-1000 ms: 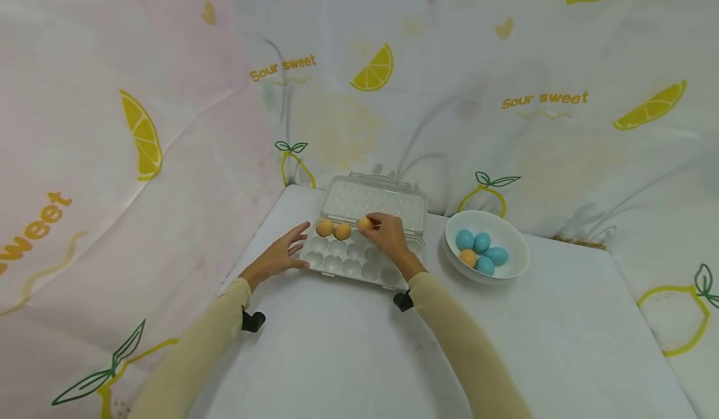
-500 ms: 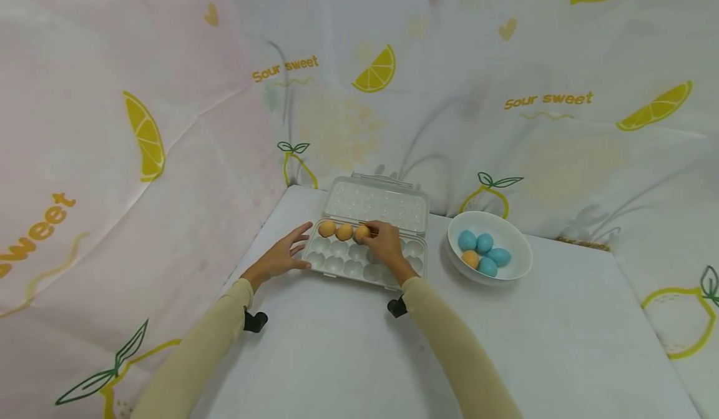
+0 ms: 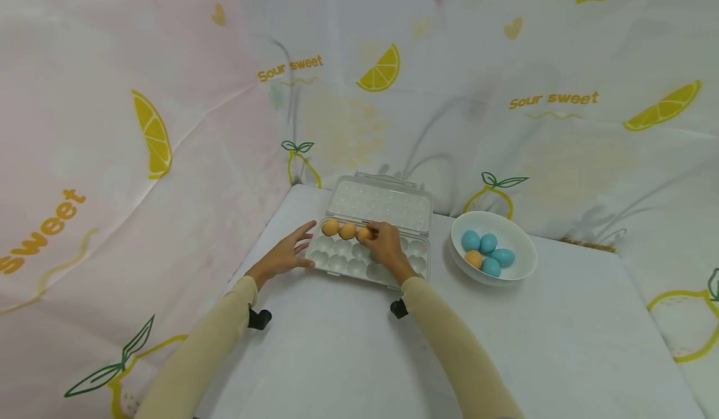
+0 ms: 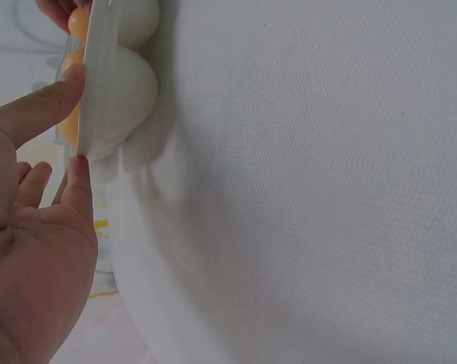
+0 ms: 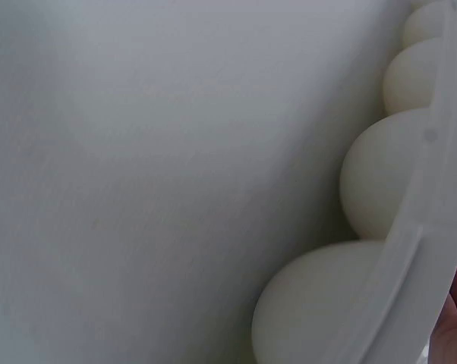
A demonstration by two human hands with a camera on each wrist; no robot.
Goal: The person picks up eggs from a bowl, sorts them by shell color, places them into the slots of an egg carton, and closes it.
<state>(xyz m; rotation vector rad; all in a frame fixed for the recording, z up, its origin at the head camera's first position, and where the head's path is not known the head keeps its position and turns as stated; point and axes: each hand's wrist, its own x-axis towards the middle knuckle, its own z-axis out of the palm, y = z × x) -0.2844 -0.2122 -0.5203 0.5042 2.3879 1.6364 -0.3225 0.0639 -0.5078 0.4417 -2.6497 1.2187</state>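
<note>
In the head view an egg carton (image 3: 339, 263) lies on the table with its clear lid (image 3: 379, 205) tipped back. Two orange eggs, the left one (image 3: 330, 227) and its neighbour (image 3: 348, 230), sit in the back row. My right hand (image 3: 387, 247) pinches a third orange egg (image 3: 364, 234) beside them, at the following cup; whether it touches the bottom is hidden. At the carton's left end, my left hand (image 3: 283, 256) touches the rim with spread thumb and fingers. The left wrist view shows the thumb (image 4: 50, 98) against the rim. Only a bit of right hand appears in the right wrist view.
A white bowl (image 3: 522, 244) stands right of the carton. It holds several blue eggs (image 3: 489, 242) and one orange egg (image 3: 474, 258). A printed cloth hangs behind the white table (image 3: 348, 344), close to the carton lid.
My right hand has brought the orange egg down and left, close beside the second one in the back row. My left hand keeps its place at the carton's end.
</note>
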